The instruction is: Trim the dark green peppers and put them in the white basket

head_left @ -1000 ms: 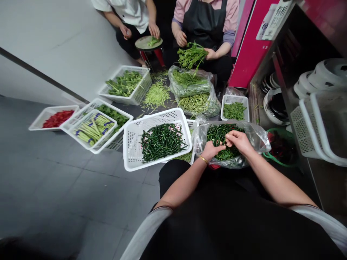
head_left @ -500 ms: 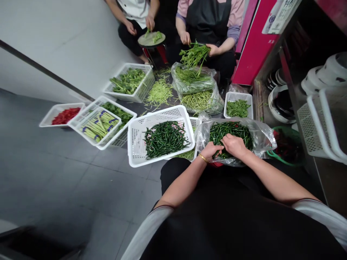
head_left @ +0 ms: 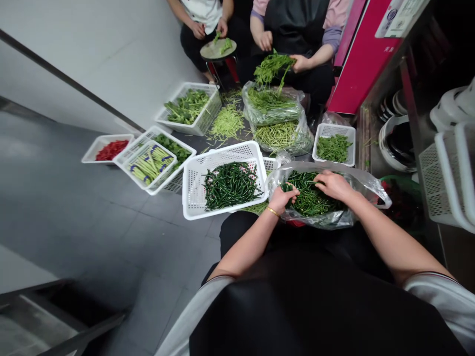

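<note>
A clear plastic bag point(head_left: 367, 183) full of thin dark green chilies point(head_left: 315, 200) lies open in front of my knees. At the bag's left side my left hand point(head_left: 282, 199) is closed round a small bunch of green chilies, whose ends poke out above the fingers. Over the middle of the pile is my right hand point(head_left: 336, 187), its fingertips pinched together on a green chili; the fingers partly hide it. Just left of the bag stands a white perforated basket point(head_left: 193, 195) with a heap of similar green chilies point(head_left: 232, 185) in it.
Beyond are white baskets of leafy greens point(head_left: 187, 106), red chilies point(head_left: 111, 150) and bundled stalks point(head_left: 150, 163). Trimmings point(head_left: 227, 122) lie on the floor. Two people sit opposite, one holding greens point(head_left: 272, 68). A steel shelf point(head_left: 445, 237) flanks my right.
My hands were together over the chilies and are now apart, the right one further right. The view has shifted slightly. The opposite person's hand has moved away from the greens.
</note>
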Demonstrator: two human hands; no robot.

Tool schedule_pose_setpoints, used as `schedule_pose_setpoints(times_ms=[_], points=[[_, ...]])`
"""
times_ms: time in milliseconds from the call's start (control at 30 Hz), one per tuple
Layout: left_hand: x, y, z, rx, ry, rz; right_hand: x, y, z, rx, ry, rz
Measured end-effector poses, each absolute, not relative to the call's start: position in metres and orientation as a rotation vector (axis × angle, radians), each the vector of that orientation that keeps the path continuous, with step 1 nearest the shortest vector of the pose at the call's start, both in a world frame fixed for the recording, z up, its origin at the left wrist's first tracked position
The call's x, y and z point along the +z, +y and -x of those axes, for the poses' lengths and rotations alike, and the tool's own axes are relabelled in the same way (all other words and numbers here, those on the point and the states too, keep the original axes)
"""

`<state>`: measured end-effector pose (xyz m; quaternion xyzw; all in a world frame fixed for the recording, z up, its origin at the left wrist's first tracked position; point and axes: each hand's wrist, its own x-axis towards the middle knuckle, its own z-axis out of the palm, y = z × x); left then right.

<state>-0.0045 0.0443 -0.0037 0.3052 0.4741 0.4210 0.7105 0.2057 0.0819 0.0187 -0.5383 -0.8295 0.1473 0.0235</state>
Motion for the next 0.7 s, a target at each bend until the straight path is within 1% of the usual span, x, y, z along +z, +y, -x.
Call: schedule_pose_setpoints(times_ms=[133, 167, 200, 233, 333, 400, 467, 600, 700], points=[[-0.003, 0.051, -0.021, 0.883, 1.034, -0.865, 0.02, 0.075, -0.206, 1.067, -1.98, 1.533], [-0.003, 0.053, -0.026, 0.845, 1.036, -0.921, 0.019, 0.071, -0.204, 1.154, -1.89, 1.514], [-0.003, 0.055, -0.031, 0.797, 1.042, -0.973, 0.018, 0.067, -0.202, 1.171, -1.86, 1.511], [-0.003, 0.055, -0.033, 0.742, 1.054, -1.006, 0.017, 0.063, -0.2, 1.103, -1.887, 1.533], [-0.005, 0.048, -0.032, 0.552, 1.068, -0.971, 0.016, 0.052, -0.201, 0.642, -2.164, 1.661], [-0.007, 0.04, -0.025, 0.485, 1.047, -0.87, 0.017, 0.049, -0.204, 0.452, -2.406, 1.716], [-0.01, 0.034, -0.017, 0.531, 1.04, -0.749, 0.016, 0.053, -0.204, 0.44, -2.595, 1.764], [-0.012, 0.037, 0.0, 0.749, 1.092, -0.53, 0.01, 0.077, -0.183, 0.436, -2.636, 1.946], [-0.008, 0.046, 0.007, 0.774, 1.115, -0.465, 0.008, 0.093, -0.168, 0.543, -2.721, 2.062]])
